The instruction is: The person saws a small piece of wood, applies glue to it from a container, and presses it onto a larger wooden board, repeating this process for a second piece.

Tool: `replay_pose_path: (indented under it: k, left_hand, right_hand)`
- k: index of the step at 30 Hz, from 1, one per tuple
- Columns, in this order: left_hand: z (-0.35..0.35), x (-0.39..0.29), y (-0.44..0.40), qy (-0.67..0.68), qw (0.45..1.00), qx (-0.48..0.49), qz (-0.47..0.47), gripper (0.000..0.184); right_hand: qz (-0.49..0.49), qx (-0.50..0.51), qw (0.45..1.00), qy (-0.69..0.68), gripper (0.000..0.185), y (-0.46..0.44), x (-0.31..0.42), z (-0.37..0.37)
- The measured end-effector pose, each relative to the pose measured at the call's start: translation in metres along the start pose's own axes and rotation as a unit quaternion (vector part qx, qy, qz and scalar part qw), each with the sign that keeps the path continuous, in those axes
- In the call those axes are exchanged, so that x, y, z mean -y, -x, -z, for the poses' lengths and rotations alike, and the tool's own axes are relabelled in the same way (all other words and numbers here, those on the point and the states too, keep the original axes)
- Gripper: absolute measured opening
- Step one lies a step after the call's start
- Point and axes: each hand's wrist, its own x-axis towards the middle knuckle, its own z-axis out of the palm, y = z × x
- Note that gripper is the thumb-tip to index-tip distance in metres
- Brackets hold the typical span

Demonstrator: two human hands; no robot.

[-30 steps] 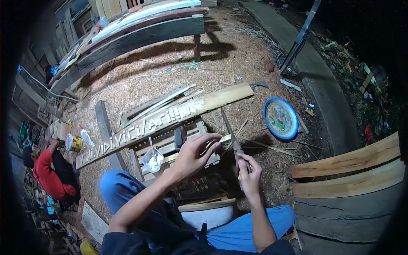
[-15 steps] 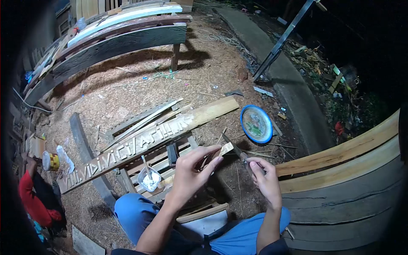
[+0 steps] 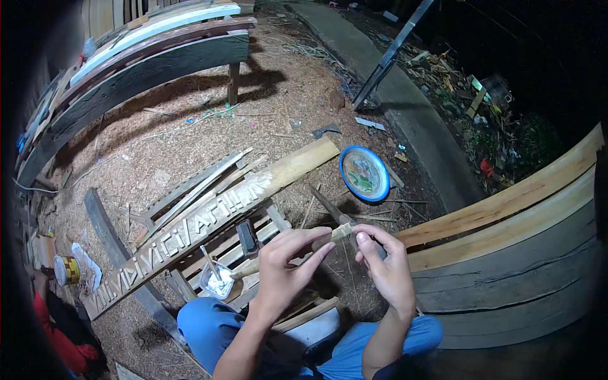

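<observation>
My left hand [image 3: 288, 261] pinches a small pale piece of wood [image 3: 342, 232] between thumb and fingertips. My right hand [image 3: 387, 266] is closed round the handle of a knife [image 3: 327, 204], whose dark blade points up and left beyond the wood. Both hands nearly meet above my knees, and the wood touches or lies very close to the knife near its handle. Left of them lies a long board [image 3: 294, 166] with raised letters. A clear plastic tub [image 3: 218, 283] of white paste with a stick in it stands beside my left forearm.
A blue-rimmed round tray [image 3: 387, 180] lies on the ground ahead. Long planks [image 3: 494, 253] spread at the right. A wooden bench [image 3: 152, 76] stands at far left. At lower left, a person's red sleeve [image 3: 44, 316] shows near a yellow container [image 3: 67, 270].
My hands have come closer together, the wood now nearer my right fingers. The knife blade has shifted left. The whole view has swung slightly, moving the surroundings left and up.
</observation>
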Motion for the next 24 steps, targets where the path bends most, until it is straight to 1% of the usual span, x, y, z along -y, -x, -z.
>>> replay_pose_path:
  k: [2,3,4,9,11,14,17,18,20,24]
  left_hand:
    - [-0.002,0.001,0.0,-0.004,1.0,0.002,-0.006,0.025]
    - [-0.003,0.002,0.0,-0.01,0.999,0.007,-0.04,0.026]
    - [-0.004,0.002,-0.001,-0.016,0.997,0.012,-0.075,0.027]
    - [-0.01,0.003,-0.002,-0.029,0.994,-0.002,-0.102,0.028]
    - [-0.01,0.004,-0.003,-0.066,0.988,-0.009,-0.137,0.028]
    - [-0.01,0.002,-0.003,-0.096,0.986,0.007,-0.137,0.025]
    - [-0.015,0.005,-0.002,-0.097,0.988,0.003,-0.121,0.025]
    - [-0.016,0.007,-0.001,-0.1,0.988,0.002,-0.118,0.025]
    - [-0.014,0.013,-0.004,-0.096,0.985,-0.001,-0.143,0.028]
    - [-0.011,0.016,-0.008,-0.119,0.981,-0.021,-0.151,0.028]
  right_hand:
    - [0.001,-0.016,1.0,-0.021,0.024,0.006,0.003,-0.004]
    - [0.004,-0.03,0.999,-0.042,0.023,0.008,0.002,-0.007]
    - [0.04,-0.041,0.997,-0.044,0.021,0.009,0.0,-0.009]
    - [0.044,-0.074,0.994,-0.066,0.018,0.01,-0.002,-0.012]
    - [0.1,-0.072,0.991,-0.053,0.018,0.009,-0.004,-0.012]
    - [0.125,-0.07,0.988,-0.057,0.02,0.008,-0.009,-0.01]
    - [0.135,-0.071,0.987,-0.057,0.022,0.005,-0.015,-0.01]
    - [0.133,-0.067,0.987,-0.059,0.022,0.004,-0.016,-0.009]
    - [0.106,-0.059,0.99,-0.066,0.025,0.002,-0.017,-0.01]
    - [0.104,-0.044,0.991,-0.072,0.027,-0.007,-0.018,-0.015]
